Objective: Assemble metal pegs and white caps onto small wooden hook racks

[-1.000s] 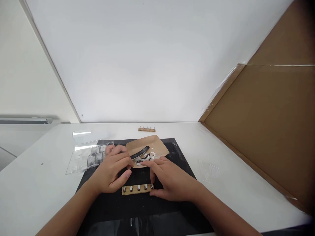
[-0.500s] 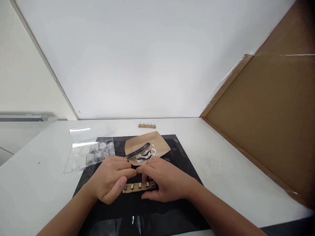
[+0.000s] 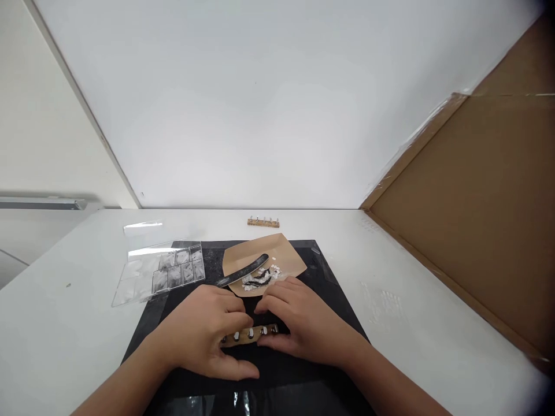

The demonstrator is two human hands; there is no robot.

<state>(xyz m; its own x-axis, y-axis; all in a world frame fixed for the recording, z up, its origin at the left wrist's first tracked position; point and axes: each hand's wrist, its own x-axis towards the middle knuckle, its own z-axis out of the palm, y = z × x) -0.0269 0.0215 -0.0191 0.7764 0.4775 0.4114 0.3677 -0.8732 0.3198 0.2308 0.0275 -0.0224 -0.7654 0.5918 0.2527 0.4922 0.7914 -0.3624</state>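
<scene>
A small wood-look strip [image 3: 243, 338] with several metal pegs lies on the black mat. Small white nail tips sit on some of the pegs. My left hand [image 3: 206, 332] curves around the strip's left end, thumb and fingers spread apart, partly hiding that end. At the right end is my right hand [image 3: 301, 323], its thumb against or just in front of the strip's near edge and its curled fingers behind it. A gap shows between that thumb and the fingers, and nothing is visibly gripped in either hand.
Behind the hands, a brown paper tray [image 3: 286, 254] holds a curved black nail file [image 3: 247, 270] and white and dark scraps. A clear compartment box [image 3: 177, 274] of nail tips stands left. A second pegged strip [image 3: 263, 222] lies near the wall. Cardboard [image 3: 468, 231] rises at right.
My hands have drawn apart from where their fingertips met above the strip. The left thumb has moved forward and away from its fingers. The view has shifted slightly.
</scene>
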